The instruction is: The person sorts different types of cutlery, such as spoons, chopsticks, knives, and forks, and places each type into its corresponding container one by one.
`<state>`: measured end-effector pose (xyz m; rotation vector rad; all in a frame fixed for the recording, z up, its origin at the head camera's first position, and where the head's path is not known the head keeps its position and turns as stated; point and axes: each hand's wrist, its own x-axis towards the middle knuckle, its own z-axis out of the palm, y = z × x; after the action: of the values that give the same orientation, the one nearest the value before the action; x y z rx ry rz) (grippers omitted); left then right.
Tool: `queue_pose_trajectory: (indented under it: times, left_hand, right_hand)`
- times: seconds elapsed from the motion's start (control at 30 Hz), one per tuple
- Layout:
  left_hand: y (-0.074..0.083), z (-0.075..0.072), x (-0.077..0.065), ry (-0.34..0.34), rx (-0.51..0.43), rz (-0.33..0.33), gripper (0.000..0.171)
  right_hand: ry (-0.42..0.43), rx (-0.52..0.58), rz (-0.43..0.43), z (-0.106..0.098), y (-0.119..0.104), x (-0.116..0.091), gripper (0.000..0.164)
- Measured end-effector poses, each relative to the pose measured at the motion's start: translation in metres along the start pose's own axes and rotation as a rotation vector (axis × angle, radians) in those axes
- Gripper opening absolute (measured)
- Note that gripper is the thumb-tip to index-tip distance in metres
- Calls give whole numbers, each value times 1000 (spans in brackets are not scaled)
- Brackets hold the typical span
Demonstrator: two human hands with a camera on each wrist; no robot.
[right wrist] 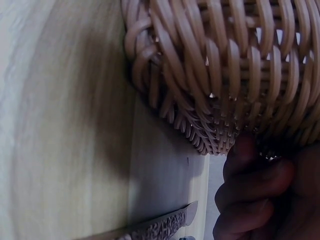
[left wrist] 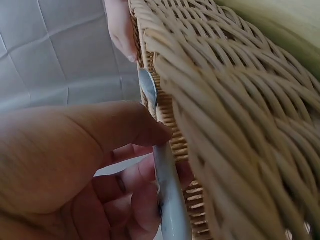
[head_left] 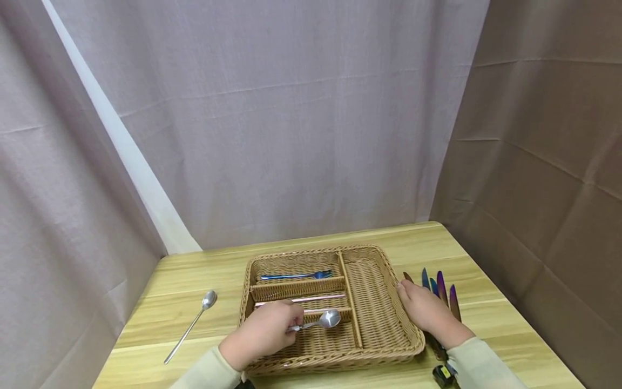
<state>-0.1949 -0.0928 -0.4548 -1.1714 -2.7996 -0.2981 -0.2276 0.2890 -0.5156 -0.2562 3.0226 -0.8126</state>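
Observation:
My left hand (head_left: 269, 329) pinches a silver spoon (head_left: 330, 319) by its pale handle, above the front left compartment of a wicker cutlery basket (head_left: 379, 302). The spoon's bowl points right, toward the basket's long divider. In the left wrist view, thumb and fingers (left wrist: 145, 205) close round the thick handle beside the woven wall. At the basket's right side, my right hand (head_left: 430, 313) holds the rim, its fingers (right wrist: 245, 190) curled against the outer weave. A blue fork (head_left: 322, 274) lies in the back left compartment. Slim pinkish cutlery (head_left: 311, 299) lies in the middle one.
Left of the basket, a second silver spoon (head_left: 209, 300) lies on the wooden table (head_left: 146, 324). Several dark, blue and purple knives (head_left: 441, 283) lie to the right, partly hidden by my right hand and sleeve. Grey curtains (head_left: 311, 135) hang behind the table.

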Motion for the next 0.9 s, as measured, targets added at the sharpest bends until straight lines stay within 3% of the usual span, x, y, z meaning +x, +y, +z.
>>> queue_pose_trajectory:
  times: [0.6, 0.9]
  left_hand:
    - [3, 4, 5, -45, -28, -2, 20]
    - [1, 9, 4, -24, 2, -4, 18]
  right_hand:
    - [17, -10, -7, -1, 1, 0, 56]
    - [-6, -12, -8, 1, 1, 0, 58]
